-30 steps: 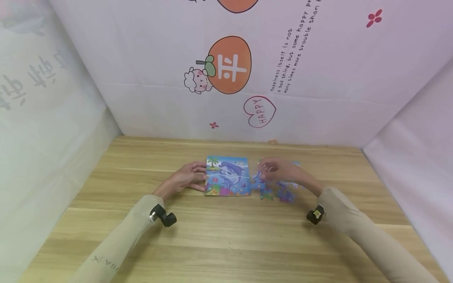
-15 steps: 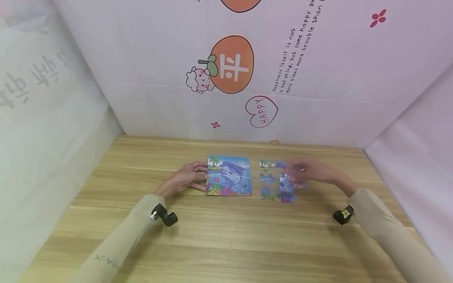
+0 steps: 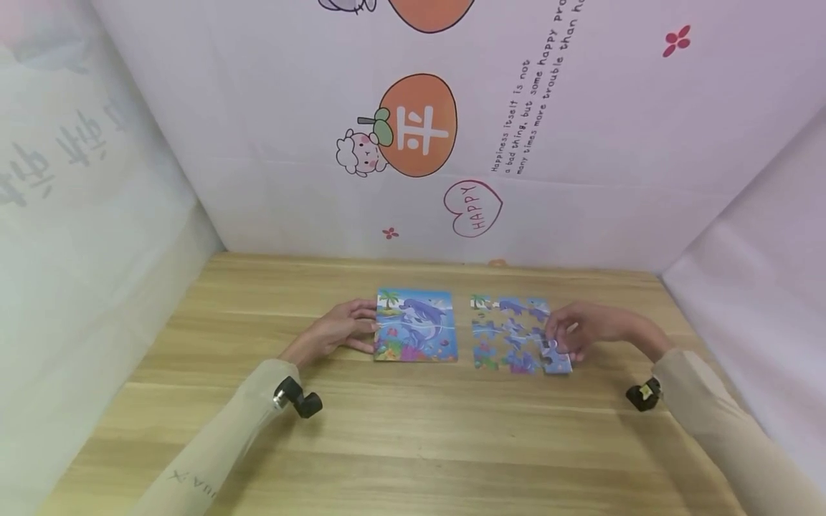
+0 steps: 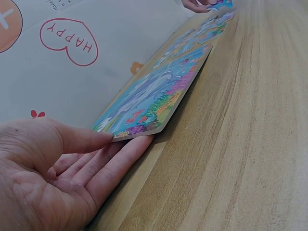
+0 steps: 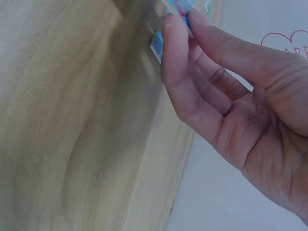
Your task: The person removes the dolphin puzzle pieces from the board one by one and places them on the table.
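My left hand [image 3: 342,328] pinches the left edge of a square dolphin picture card [image 4: 144,103], thumb on top and fingers under the edge. To the card's right lie several jigsaw pieces [image 3: 514,331] with the same dolphin picture, spread in loose rows with gaps between them. My right hand [image 3: 587,328] pinches a blue jigsaw piece [image 3: 556,358] between thumb and index finger at the lower right corner of those rows. In the right wrist view only part of the held piece [image 5: 180,12] shows at the fingertips, with another blue piece [image 5: 157,45] just beyond.
Everything lies on a wood-grain table [image 3: 413,444]. A white printed cloth [image 3: 290,179] stands along its back edge, and more white cloth [image 3: 774,236] hangs at both sides. Each wrist carries a small black camera [image 3: 300,398].
My right hand has moved from beside the card, across the pieces, to their lower right corner, carrying the jigsaw piece. My left hand has stayed at the card's edge.
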### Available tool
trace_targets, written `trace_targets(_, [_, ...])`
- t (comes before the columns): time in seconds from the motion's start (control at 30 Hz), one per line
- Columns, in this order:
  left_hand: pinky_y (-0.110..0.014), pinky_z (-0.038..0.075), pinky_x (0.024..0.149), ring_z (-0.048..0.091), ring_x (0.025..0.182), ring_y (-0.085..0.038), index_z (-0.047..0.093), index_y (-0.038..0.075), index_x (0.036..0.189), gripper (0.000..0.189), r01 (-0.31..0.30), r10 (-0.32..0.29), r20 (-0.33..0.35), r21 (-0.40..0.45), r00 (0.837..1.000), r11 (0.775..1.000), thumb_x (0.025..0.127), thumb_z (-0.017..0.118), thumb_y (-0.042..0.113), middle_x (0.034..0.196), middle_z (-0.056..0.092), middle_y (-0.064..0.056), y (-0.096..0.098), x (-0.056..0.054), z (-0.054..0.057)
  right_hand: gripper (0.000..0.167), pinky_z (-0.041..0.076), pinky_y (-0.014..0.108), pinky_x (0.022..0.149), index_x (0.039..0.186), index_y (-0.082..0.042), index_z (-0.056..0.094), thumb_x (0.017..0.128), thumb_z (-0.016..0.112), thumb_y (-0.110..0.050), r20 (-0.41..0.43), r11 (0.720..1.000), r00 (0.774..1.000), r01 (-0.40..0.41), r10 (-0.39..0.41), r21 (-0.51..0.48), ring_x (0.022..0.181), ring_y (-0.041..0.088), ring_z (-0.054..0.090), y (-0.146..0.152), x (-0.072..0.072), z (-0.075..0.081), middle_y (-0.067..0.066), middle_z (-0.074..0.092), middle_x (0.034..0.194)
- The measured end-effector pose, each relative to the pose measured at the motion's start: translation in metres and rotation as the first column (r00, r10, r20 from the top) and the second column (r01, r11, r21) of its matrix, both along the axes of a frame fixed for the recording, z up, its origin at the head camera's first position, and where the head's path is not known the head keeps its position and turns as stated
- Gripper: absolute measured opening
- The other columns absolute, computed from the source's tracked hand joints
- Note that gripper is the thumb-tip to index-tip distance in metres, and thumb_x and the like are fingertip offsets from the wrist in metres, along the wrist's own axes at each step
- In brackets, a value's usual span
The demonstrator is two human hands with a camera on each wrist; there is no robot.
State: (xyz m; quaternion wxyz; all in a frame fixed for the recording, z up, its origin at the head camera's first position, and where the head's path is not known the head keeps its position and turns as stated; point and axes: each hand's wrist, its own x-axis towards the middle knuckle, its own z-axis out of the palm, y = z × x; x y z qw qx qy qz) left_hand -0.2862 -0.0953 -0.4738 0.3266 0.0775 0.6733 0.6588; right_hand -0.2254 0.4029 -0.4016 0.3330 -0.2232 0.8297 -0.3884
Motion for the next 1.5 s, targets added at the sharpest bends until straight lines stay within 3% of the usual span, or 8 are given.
trace_targets(0.27, [-0.044,0.068,0.088,0.056,0.132,-0.043,0.031,0.0,0.16,0.065,-0.005,0.005,-0.002,0.001,1.0,1.0,0.103,0.06,-0.003,0.158,0.037,-0.027,0.001,0.001,-0.003,0.021,0.07,0.036,0.067,0.115,0.01,0.063,0.095,0.066,0.005,0.012,0.998,0.998,0.062,-0.062,0.007,0.075,0.019,0.068,-0.002,0.005,-0.011,0.021,0.067,0.097])
trace_targets(0.63, [-0.044,0.069,0.087,0.059,0.128,-0.038,0.031,0.0,0.16,0.065,-0.013,0.013,-0.007,0.01,1.0,1.0,0.103,0.06,-0.003,0.155,0.039,-0.025,0.0,0.002,-0.002,0.016,0.068,0.037,0.065,0.11,0.012,0.055,0.095,0.06,0.01,0.037,0.993,0.993,0.116,-0.115,-0.008,0.077,0.025,0.069,-0.003,0.009,-0.015,0.023,0.066,0.094])
trace_targets(1.07, [-0.042,0.069,0.086,0.064,0.12,-0.036,0.03,-0.002,0.16,0.065,-0.015,0.015,-0.011,0.017,1.0,1.0,0.103,0.06,-0.003,0.156,0.039,-0.027,0.001,0.003,0.0,0.019,0.069,0.041,0.065,0.097,0.002,0.054,0.099,0.07,-0.008,-0.018,0.963,0.973,0.232,-0.231,0.138,0.077,0.026,0.068,-0.006,0.017,-0.013,0.015,0.067,0.093])
trace_targets(1.33, [-0.04,0.069,0.083,0.069,0.113,-0.035,0.037,-0.003,0.157,0.062,-0.064,0.063,-0.027,-0.038,0.998,0.997,0.101,0.062,-0.005,0.152,0.045,-0.028,0.006,0.004,0.006,0.029,0.064,0.031,0.056,0.09,-0.003,0.049,0.096,0.076,-0.014,-0.039,0.951,0.966,0.259,-0.256,0.169,0.071,0.022,0.06,-0.007,0.021,-0.019,0.009,0.062,0.081])
trace_targets(1.5, [-0.038,0.07,0.079,0.074,0.095,-0.026,0.044,-0.002,0.154,0.06,-0.129,0.121,-0.08,-0.102,0.989,0.986,0.098,0.066,-0.006,0.143,0.055,-0.029,0.009,0.004,0.012,0.031,0.062,0.03,0.054,0.09,-0.004,0.05,0.097,0.076,-0.019,-0.064,0.946,0.965,0.262,-0.254,0.192,0.07,0.021,0.06,-0.007,0.021,-0.02,0.008,0.062,0.079])
